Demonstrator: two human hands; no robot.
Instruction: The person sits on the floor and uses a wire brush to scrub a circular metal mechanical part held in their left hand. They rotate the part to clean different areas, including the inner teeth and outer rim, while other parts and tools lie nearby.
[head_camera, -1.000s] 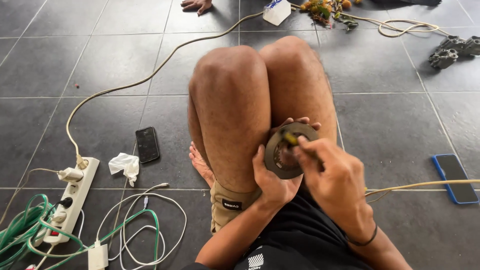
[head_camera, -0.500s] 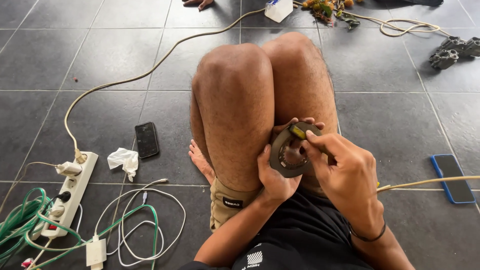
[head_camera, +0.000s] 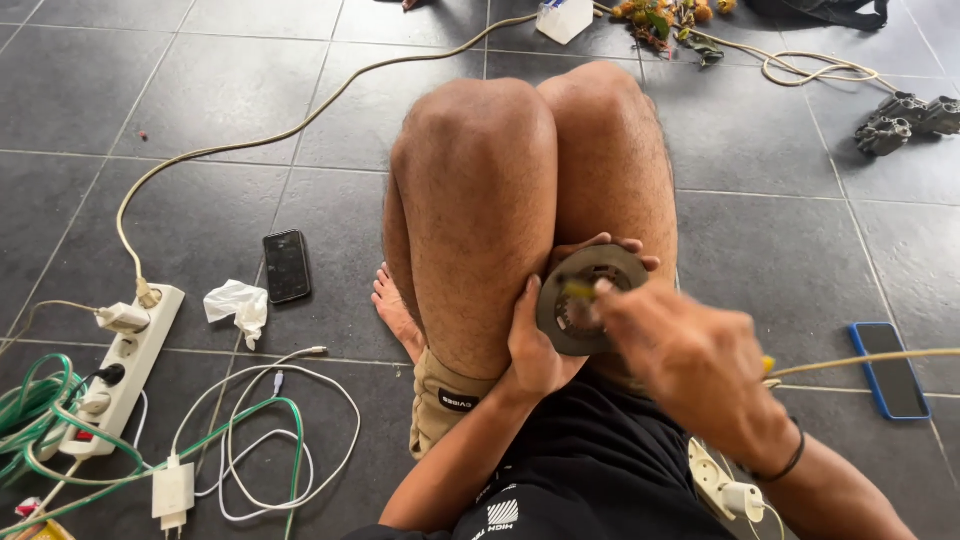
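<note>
I sit on a dark tiled floor with my knees drawn up. My left hand (head_camera: 545, 345) reaches under my leg and grips a dark round metal disc (head_camera: 580, 298) with a toothed centre hole, held against my thigh. My right hand (head_camera: 690, 365), blurred by motion, holds a small yellow-tipped tool (head_camera: 578, 290) against the disc's face. A cream cable (head_camera: 870, 362) runs off to the right from behind that hand.
A white power strip (head_camera: 125, 370) with plugs, green and white cables (head_camera: 250, 440) and a charger lie at left. A black phone (head_camera: 286, 265) and crumpled tissue (head_camera: 238, 305) sit nearby. A blue-cased phone (head_camera: 890, 368) lies at right, dark metal parts (head_camera: 905, 122) far right.
My right hand has shifted down and right across the disc, now blurred. The disc stays in my left hand against my thigh.
</note>
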